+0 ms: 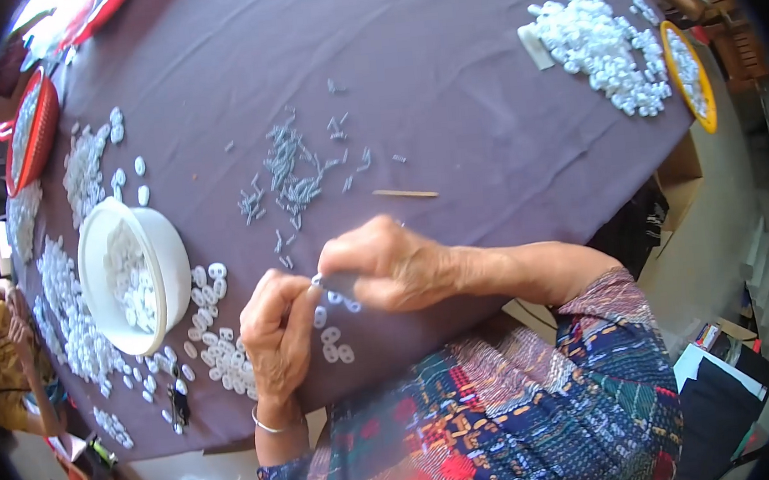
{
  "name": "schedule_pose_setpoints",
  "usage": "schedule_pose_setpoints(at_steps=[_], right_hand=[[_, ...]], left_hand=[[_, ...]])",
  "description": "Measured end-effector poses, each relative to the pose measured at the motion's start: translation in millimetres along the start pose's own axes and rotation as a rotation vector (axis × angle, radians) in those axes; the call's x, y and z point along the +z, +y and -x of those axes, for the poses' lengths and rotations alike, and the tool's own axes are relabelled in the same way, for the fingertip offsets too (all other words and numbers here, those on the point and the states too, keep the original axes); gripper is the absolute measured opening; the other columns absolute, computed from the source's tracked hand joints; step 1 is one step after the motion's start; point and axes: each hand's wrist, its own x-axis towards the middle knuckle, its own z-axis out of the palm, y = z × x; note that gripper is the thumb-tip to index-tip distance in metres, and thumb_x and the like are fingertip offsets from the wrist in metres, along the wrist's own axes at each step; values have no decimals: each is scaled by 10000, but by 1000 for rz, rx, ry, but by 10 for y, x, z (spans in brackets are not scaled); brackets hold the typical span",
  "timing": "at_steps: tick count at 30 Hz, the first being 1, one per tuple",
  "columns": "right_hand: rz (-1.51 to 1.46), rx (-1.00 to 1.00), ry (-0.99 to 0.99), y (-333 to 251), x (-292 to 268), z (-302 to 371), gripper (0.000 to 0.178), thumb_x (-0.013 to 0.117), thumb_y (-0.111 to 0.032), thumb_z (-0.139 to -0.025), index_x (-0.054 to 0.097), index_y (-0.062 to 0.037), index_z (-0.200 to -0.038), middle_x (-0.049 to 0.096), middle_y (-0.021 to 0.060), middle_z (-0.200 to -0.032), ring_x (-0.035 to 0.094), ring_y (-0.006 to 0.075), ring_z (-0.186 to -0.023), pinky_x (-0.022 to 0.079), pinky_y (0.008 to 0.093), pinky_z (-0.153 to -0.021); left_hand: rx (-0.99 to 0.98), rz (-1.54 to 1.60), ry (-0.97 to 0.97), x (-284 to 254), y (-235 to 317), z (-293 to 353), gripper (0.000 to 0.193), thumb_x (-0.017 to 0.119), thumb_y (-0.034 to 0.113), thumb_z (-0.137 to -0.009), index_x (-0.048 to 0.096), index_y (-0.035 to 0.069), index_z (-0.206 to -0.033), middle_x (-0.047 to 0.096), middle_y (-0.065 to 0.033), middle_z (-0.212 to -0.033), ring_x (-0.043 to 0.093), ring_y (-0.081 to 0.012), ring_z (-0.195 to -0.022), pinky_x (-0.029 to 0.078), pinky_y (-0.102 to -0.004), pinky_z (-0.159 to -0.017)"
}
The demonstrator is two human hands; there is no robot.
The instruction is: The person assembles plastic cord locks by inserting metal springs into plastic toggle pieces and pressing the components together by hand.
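Observation:
My left hand (279, 336) is closed in a pinch on a small white piece (317, 281) at its fingertips. My right hand (391, 262) meets it there, thumb and fingers pinched; whatever lies between them is too small and blurred to make out. Beneath and beside the hands lie several loose white oval pieces with holes (332, 345). A larger group of the same oval pieces (226, 359) spreads left of my left hand. Beyond my hands, small grey pin-like parts (291, 166) lie scattered in a loose pile. A thin wooden stick (405, 193) rests past my right hand.
A white plastic bowl (172, 268) holding white pieces stands at the left, amid heaps of white pieces (71, 313). Red (47, 128) and yellow (707, 111) baskets sit at the table's edges. Another white heap (601, 47) lies far right. Another person (2, 365) is at far left.

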Motion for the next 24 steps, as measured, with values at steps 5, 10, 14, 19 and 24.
schedule_pose_setpoints(at_steps=[5, 10, 14, 19, 24], right_hand=[[-6, 35, -11, -21, 21, -8, 253, 493, 3, -634, 537, 1, -883, 560, 195, -756, 557, 375, -721, 445, 384, -622], [-203, 248, 54, -114, -84, -33, 185, 474, 20, -748, 577, 7, -901, 560, 11, -716, 527, 81, -662, 430, 245, -560], [-407, 486, 70, -183, -129, -70, 237, 443, 36, -711, 582, 42, -903, 567, -2, -734, 493, 40, -694, 429, 213, -600], [-287, 397, 14, -74, -90, -54, 117, 502, -64, -850, 574, -4, -919, 485, -50, -655, 389, -5, -505, 282, 159, -430], [-193, 337, -16, -52, -94, -40, 112, 519, -83, -856, 577, -6, -914, 497, -56, -669, 409, -4, -537, 304, 156, -455]], left_hand=[[-49, 11, 2, -28, -34, 63, 38, 600, 0, -780, 564, -3, -769, 456, -26, -635, 412, -98, -558, 329, -235, -508], [-117, 142, -48, -29, 10, 19, 160, 649, 59, -742, 594, 13, -885, 530, -38, -698, 474, -105, -607, 385, -228, -548], [-224, 47, -59, -12, -25, -12, 212, 674, 43, -737, 598, 5, -932, 521, 13, -738, 430, -47, -625, 358, -181, -555], [-226, 215, -58, -10, -72, 24, 195, 663, 34, -787, 593, -14, -962, 502, 62, -750, 403, 12, -634, 334, -123, -560], [-201, 251, -26, 19, -79, 15, 166, 650, 89, -795, 601, -21, -910, 620, -41, -785, 560, -74, -712, 460, -224, -630]])
